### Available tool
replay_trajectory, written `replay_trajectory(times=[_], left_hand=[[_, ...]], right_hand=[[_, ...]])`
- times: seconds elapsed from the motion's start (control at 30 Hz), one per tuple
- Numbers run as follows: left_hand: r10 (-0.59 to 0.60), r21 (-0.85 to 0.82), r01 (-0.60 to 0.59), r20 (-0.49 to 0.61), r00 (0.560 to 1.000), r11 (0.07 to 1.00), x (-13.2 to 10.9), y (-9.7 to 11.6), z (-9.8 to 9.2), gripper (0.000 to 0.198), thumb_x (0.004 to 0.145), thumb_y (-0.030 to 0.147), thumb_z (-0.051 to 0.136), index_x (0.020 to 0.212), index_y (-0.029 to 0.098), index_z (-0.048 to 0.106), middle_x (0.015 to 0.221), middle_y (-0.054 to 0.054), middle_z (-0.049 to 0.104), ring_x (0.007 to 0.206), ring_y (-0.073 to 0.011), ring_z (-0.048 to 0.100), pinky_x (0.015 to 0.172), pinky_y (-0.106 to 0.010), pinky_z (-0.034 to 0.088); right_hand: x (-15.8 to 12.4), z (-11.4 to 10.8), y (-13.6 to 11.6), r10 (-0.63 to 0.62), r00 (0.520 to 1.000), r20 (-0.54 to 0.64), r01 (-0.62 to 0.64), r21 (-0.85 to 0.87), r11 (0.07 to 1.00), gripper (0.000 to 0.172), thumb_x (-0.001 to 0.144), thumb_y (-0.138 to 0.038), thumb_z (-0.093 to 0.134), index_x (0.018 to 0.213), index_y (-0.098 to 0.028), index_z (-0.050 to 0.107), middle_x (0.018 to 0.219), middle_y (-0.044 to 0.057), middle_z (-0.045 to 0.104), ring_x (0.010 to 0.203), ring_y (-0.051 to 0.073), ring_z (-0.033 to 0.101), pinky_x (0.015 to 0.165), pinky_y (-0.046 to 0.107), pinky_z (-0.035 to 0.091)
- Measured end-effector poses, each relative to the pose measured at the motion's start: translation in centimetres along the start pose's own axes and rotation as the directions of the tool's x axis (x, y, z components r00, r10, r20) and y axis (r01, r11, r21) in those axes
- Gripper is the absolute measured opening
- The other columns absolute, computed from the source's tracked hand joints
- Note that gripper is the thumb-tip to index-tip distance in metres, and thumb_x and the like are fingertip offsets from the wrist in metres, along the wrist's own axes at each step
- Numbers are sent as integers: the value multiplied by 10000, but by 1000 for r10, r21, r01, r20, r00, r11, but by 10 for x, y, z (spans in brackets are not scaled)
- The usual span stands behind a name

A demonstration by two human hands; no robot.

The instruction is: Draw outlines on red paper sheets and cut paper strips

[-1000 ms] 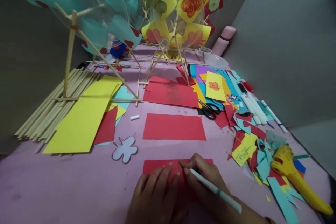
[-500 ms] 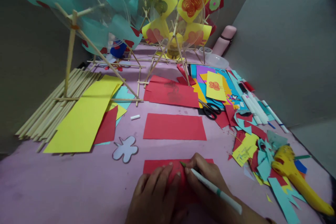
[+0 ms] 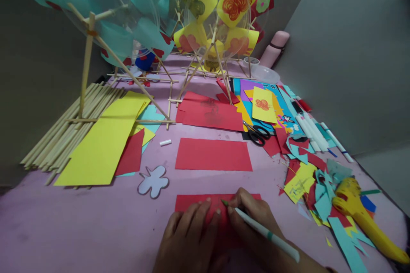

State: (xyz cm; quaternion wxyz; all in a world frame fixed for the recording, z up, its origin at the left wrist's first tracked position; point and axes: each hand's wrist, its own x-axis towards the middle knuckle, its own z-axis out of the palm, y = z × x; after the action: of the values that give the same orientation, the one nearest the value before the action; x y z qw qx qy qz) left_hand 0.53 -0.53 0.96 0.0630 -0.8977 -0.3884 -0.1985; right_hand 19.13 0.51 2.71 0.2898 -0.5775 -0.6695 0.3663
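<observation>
A red paper rectangle [image 3: 192,201] lies at the near edge of the table, partly covered by both hands. My left hand [image 3: 192,234] rests flat on it, fingers stretched out and holding nothing. In my right hand [image 3: 253,213] is a white marker pen [image 3: 269,235] with a green tip, gripped between thumb and fingers. Its tip is at the paper's surface, right of the left fingertips. Just beyond lies a second red paper rectangle [image 3: 213,155]. To the left is a pale butterfly cutout [image 3: 153,182] with a dark outline, and a small white pen cap [image 3: 165,142] lies behind it.
Wooden sticks [image 3: 67,132] and yellow paper [image 3: 99,145] lie at left. Paper-and-stick wheels [image 3: 218,17] stand at the back. Scissors [image 3: 259,133], paper scraps [image 3: 301,181], a yellow glue gun [image 3: 361,217] and several markers [image 3: 310,130] occupy the right side.
My right hand and the marker have shifted very slightly to the right. My left hand stays in place on the red paper.
</observation>
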Motion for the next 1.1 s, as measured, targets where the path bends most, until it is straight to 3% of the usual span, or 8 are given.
replay_trajectory(times=[0.63, 1.1], left_hand=[[4, -5, -4, 12, 1000, 1000, -3, 0, 1, 435, 907, 507, 434, 1181, 198, 570, 1123, -57, 667, 986, -224, 553, 824, -355, 352], [-14, -1, 14, 20, 1000, 1000, -3, 0, 1, 433, 901, 516, 438, 1187, 215, 563, 1140, -50, 666, 986, -224, 563, 821, -355, 353]], right_hand=[[-6, -2, 3, 6, 999, 51, -6, -4, 1000, 138, 841, -214, 421, 708, -230, 388, 499, -68, 441, 412, 96, 385, 401, 193, 293], [-9, -2, -1, 65, 998, -6, -65, 33, 997, 149, 827, -249, 446, 687, -229, 399, 481, -80, 403, 403, 89, 363, 384, 189, 253]])
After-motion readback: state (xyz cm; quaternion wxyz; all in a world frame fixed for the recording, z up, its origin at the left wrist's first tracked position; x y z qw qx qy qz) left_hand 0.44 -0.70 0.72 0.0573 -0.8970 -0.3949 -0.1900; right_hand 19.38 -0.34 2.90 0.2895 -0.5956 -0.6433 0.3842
